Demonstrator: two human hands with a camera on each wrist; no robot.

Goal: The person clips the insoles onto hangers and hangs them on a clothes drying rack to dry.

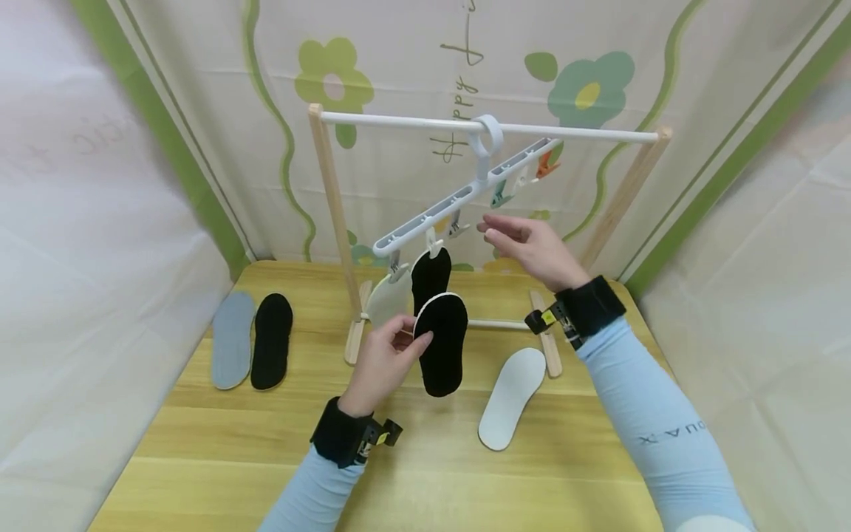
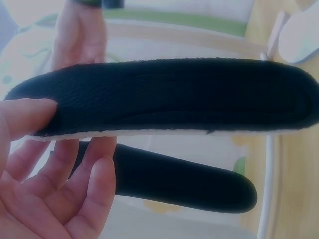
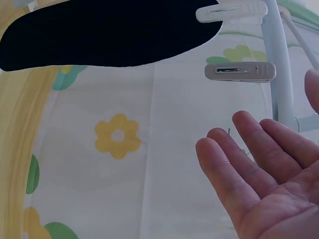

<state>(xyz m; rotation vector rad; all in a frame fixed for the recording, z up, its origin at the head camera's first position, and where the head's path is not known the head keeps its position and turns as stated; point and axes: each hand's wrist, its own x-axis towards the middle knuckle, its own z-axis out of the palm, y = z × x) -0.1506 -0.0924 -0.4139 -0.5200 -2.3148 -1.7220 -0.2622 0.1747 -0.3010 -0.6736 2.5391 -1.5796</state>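
Pinches black insole between fingers of left hand, with long axis steeply toward table; holds right hand with fingers outstretched.

A matt, fuzzy cloth-like face covers the black insole at the near side of a smooth, pale plastic hanger, its grey plastic clip showing shiny metal. Plain matt wood forms the left post; the table looks smooth, wood-grained, softly glossy. Far behind hangs a creased matt cloth curtain; right, a smooth, stretchy cloth sleeve.
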